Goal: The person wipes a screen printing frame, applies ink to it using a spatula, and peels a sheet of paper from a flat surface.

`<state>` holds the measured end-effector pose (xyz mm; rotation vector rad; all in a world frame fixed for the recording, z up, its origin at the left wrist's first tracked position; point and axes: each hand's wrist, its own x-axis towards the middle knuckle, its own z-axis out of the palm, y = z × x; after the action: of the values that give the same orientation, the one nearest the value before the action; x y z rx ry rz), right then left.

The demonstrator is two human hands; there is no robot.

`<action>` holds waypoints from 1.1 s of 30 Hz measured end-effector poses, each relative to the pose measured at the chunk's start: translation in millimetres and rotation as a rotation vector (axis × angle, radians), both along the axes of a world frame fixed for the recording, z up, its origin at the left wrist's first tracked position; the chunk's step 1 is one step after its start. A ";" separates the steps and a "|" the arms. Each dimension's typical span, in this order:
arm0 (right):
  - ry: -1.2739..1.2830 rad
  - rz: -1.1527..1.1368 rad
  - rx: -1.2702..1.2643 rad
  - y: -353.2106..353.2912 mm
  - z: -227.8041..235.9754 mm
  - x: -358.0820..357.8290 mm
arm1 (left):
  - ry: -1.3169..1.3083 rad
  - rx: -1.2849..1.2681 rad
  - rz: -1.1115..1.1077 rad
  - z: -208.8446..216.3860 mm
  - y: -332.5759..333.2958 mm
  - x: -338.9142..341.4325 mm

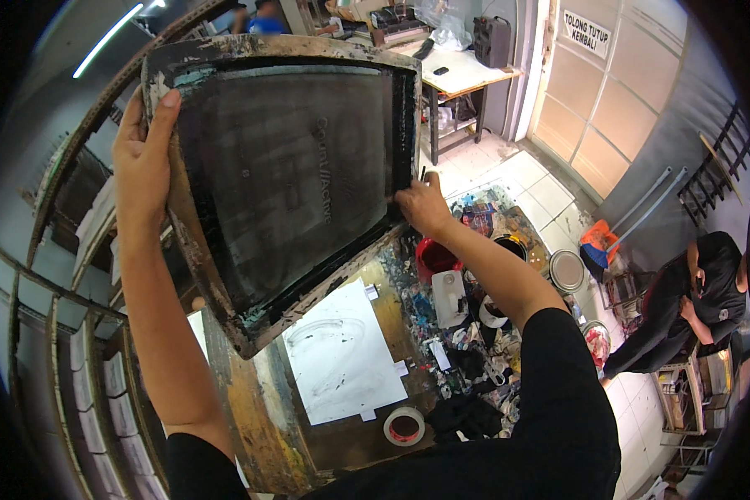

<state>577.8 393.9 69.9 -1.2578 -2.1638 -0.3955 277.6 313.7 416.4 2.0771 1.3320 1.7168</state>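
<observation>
A screen-printing frame (287, 171) is raised and tilted above the worktable, its dark mesh facing me with faint lettering in it. My left hand (146, 162) grips its worn left edge, thumb on the front. At the right side of the frame, my right hand (425, 204) is closed with its fingertips against the dark border. A thin dark bit shows above its fingers, too small to name. Below the frame, a white sheet (346, 354) with grey-black smears lies on the stained table (267, 417), small pale tabs along its edge.
A tape roll (404, 427) lies near the sheet. Paint-stained rags (467, 412), a white container (450, 298), a red bowl (436, 257) and a round tin (567, 271) crowd the right. Shelving (67, 333) stands left; another person (696, 292) sits far right.
</observation>
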 end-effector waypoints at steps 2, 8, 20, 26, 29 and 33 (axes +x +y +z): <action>-0.082 0.067 -0.007 -7.2 -9.9 1.3 | -0.002 -0.010 0.005 0.0 0.1 -0.8; -0.087 -0.098 0.070 28.3 35.7 22.8 | 0.037 0.011 0.034 1.8 0.4 -5.5; 0.224 -0.306 0.448 106.9 156.8 47.3 | -0.064 -0.002 -0.035 -3.6 1.8 -0.6; 0.182 -0.209 0.334 87.9 85.7 35.8 | -0.031 0.012 -0.044 -3.3 5.4 -5.1; 0.088 -0.182 0.177 52.0 47.8 20.1 | -0.022 -0.024 -0.043 -2.9 4.7 -11.2; 0.071 -0.084 -0.040 16.5 14.1 7.3 | -0.042 -0.032 0.019 -2.6 1.8 -11.6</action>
<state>585.0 410.4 83.9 -1.3680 -2.0735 -0.3377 265.9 315.5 413.8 2.0065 1.3617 1.7256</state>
